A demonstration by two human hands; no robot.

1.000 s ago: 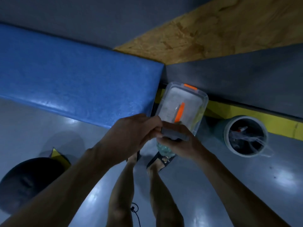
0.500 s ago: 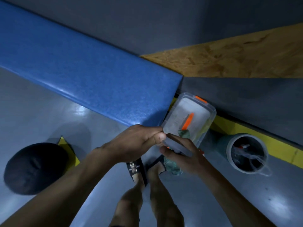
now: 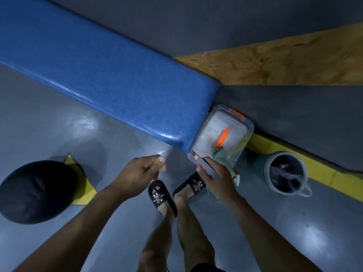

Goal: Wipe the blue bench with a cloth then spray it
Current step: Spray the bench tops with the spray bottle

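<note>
The long blue padded bench (image 3: pixel 110 75) runs diagonally across the grey floor (image 3: pixel 59 122), its end beside a clear plastic box (image 3: pixel 210 138). My left hand (image 3: pixel 141 173) hangs loosely curled, holding nothing. My right hand (image 3: pixel 218 177) grips a flat grey handle (image 3: pixel 208 168) and a green cloth (image 3: pixel 220 156) at the box.

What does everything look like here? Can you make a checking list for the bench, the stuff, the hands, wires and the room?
Surface: blue bench, bare and shiny along the near edge.
Job's things: green cloth and spray bottle in the right hand.
Clutter: clear box with orange clips at the bench end; grey bucket; dark round object.
Hands: left hand holds nothing, fingers loosely curled; right hand grips.
Cables: nothing seen.
Surroundings: grey floor, yellow line, wooden board.
</note>
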